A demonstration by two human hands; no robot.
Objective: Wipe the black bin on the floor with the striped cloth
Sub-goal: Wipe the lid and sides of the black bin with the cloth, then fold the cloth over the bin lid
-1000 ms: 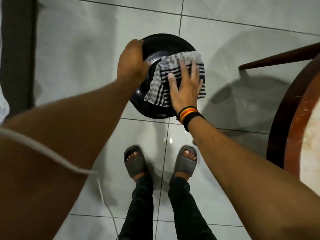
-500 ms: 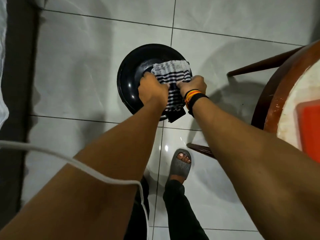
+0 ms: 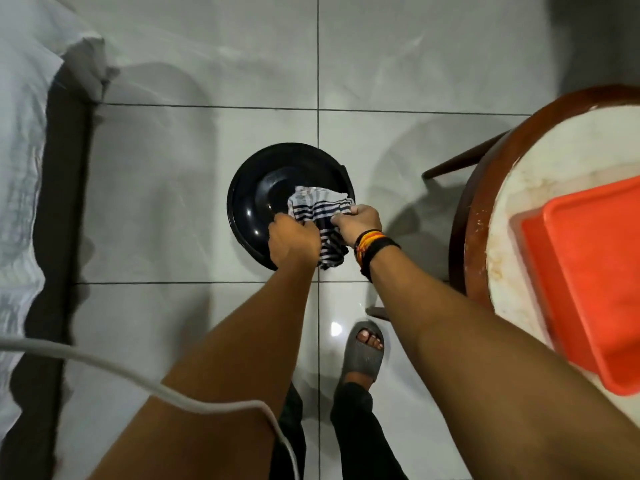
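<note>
A round black bin [image 3: 258, 188] stands on the white tiled floor, seen from above. The striped cloth [image 3: 318, 206], white with dark bands, hangs above the bin's near right part, held up between both hands. My left hand [image 3: 293, 240] grips its left edge with closed fingers. My right hand [image 3: 356, 221], with coloured bands on the wrist, grips its right edge. The cloth's lower end dangles past the bin's near rim. Both hands hide the near rim.
A round wooden table [image 3: 478, 216] with a pale top stands at the right, an orange tray [image 3: 588, 271] on it. A white-covered bed with a dark frame [image 3: 55, 209] runs along the left. A white cable [image 3: 145, 382] crosses the lower left. My sandalled foot [image 3: 363, 351] stands behind the bin.
My left hand left the bin's rim and took the cloth; my right hand stopped pressing it flat and gripped it. Both hands lifted the cloth off the bin as the view rose.
</note>
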